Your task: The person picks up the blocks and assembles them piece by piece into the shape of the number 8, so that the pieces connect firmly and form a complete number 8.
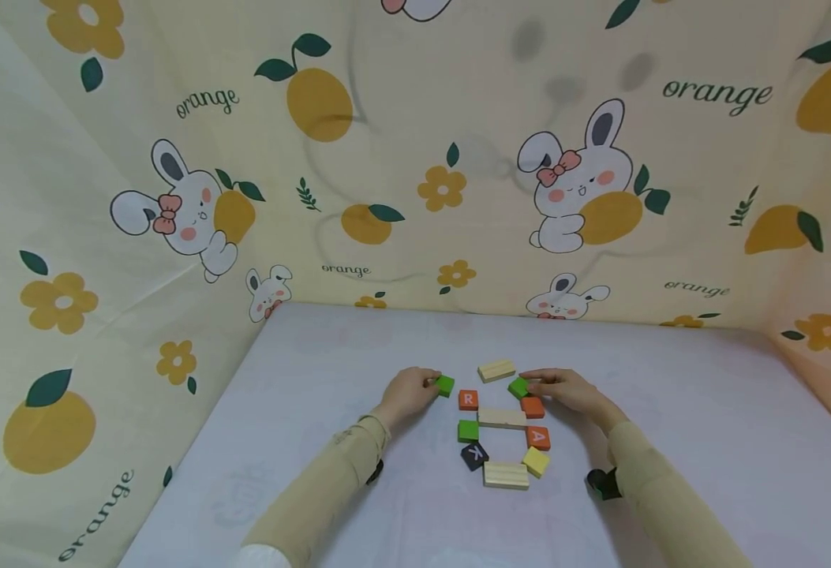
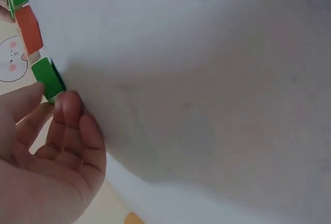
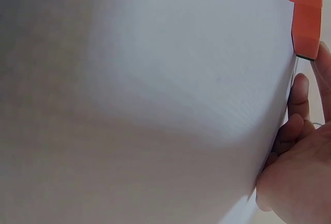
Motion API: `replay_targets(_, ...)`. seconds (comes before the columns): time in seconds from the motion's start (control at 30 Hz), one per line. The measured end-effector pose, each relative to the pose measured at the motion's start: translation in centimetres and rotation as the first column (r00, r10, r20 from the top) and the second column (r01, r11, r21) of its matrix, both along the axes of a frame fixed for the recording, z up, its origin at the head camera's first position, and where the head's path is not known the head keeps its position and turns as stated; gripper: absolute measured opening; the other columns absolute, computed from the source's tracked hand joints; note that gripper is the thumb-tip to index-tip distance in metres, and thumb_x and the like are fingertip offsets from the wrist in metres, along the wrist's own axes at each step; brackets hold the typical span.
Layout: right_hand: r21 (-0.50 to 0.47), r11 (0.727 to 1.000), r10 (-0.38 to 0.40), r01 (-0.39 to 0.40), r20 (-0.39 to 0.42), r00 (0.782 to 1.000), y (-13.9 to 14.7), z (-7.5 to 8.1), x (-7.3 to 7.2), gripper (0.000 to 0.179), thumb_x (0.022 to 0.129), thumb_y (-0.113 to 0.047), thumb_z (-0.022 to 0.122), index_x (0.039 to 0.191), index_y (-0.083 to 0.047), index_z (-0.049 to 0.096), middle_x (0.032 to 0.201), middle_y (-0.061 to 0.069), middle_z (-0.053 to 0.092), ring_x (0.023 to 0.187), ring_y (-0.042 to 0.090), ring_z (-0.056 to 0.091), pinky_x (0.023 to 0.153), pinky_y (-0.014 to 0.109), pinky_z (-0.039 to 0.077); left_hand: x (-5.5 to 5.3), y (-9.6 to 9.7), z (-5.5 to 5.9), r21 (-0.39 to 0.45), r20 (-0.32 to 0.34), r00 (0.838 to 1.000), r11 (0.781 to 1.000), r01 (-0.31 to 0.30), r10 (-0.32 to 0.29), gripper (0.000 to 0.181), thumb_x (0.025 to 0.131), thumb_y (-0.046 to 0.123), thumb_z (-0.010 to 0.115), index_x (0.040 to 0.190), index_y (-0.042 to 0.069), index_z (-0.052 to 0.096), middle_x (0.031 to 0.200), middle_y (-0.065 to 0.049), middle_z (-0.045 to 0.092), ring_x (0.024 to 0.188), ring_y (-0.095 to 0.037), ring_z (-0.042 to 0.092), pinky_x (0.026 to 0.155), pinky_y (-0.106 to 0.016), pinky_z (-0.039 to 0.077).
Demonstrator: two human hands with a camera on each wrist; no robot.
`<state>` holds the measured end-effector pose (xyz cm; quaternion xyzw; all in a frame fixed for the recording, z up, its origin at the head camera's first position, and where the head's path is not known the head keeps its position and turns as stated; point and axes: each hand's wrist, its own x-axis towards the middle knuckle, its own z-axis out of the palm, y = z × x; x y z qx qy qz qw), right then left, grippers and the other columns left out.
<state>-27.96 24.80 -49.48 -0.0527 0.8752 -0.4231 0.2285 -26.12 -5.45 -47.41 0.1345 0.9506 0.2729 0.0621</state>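
Note:
My left hand (image 1: 409, 392) pinches a small green block (image 1: 445, 385) between thumb and fingertips, at the upper left of a block layout. In the left wrist view the same green block (image 2: 48, 78) sits at the fingertips. Across from it, my right hand (image 1: 567, 390) holds another green block (image 1: 518, 387) by its fingertips. Orange blocks hide that one in the right wrist view. Just below the hands lie an orange R block (image 1: 468, 400) and a plain orange block (image 1: 532, 408). A wooden plank (image 1: 496, 371) lies slightly slanted beyond both hands.
Nearer me, a second plank (image 1: 502, 418) and a third plank (image 1: 506, 476) lie crosswise. Along the sides are a green block (image 1: 468, 431), a black K block (image 1: 475, 455), an orange A block (image 1: 538, 438) and a yellow block (image 1: 536, 461). A patterned cloth (image 1: 486, 260) rises behind the white table (image 1: 301, 473).

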Motion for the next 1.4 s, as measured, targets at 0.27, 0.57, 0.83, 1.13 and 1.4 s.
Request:
replay_targets(0.27,-0.029,1.000,-0.002,0.002,0.017,1.000,0.1,0.0,0.1,0.046,0.083,-0.044,0.052,0.124,-0.023,0.049,0.138,0.012,0.035,0.126,0.034,0.027,0.098,0.062,0.017,-0.7,1.1,-0.7,0.051,0.026,0.999,0.998,-0.038,0.037,0.031,0.084,0.025,0.056,0.114,0.018,0.059,0.068,0.003,0.054,0.054,-0.008,0.041,0.049,-0.020,0.033)
replay_targets(0.57,-0.033,0.999,-0.013,0.014,0.042,0.999,0.0,0.2,0.3,0.046,0.083,-0.044,0.052,0.124,-0.024,0.049,0.138,0.011,0.036,0.125,0.033,0.027,0.099,0.061,0.017,-1.5,2.3,-1.0,0.067,0.008,0.999,0.997,-0.049,0.049,0.029,0.082,0.027,0.058,0.109,0.017,0.061,0.091,0.001,0.064,0.070,-0.008,0.052,0.066,-0.024,0.044)
replay_targets(0.83,-0.016,1.000,-0.020,0.021,0.032,0.999,-0.2,0.3,0.4,0.047,0.082,-0.044,0.053,0.124,-0.023,0.049,0.137,0.013,0.035,0.124,0.034,0.027,0.098,0.062,0.019,-1.7,3.3,-0.6,0.046,0.016,1.000,0.999,-0.026,0.026,0.030,0.081,0.029,0.059,0.108,0.018,0.061,0.091,0.002,0.064,0.073,-0.007,0.052,0.069,-0.024,0.044)
replay_targets(1.13,-0.023,1.000,-0.013,0.014,0.026,1.000,-0.1,0.3,0.3,0.047,0.082,-0.043,0.053,0.125,-0.024,0.048,0.138,0.012,0.035,0.125,0.033,0.027,0.098,0.061,0.020,-1.8,4.0,0.0,-0.008,0.019,1.000,1.000,0.008,-0.008,0.029,0.080,0.030,0.059,0.107,0.020,0.062,0.099,0.001,0.064,0.090,-0.012,0.057,0.078,-0.029,0.045)
replay_targets(1.4,-0.027,1.000,-0.007,0.008,0.022,1.000,0.0,0.1,0.2,0.048,0.082,-0.044,0.053,0.125,-0.023,0.048,0.137,0.012,0.035,0.123,0.032,0.029,0.098,0.060,0.021,-1.8,4.3,0.2,0.001,0.039,0.999,1.000,0.016,-0.016,0.029,0.081,0.030,0.060,0.109,0.021,0.062,0.111,0.000,0.062,0.109,-0.018,0.054,0.090,-0.035,0.043)
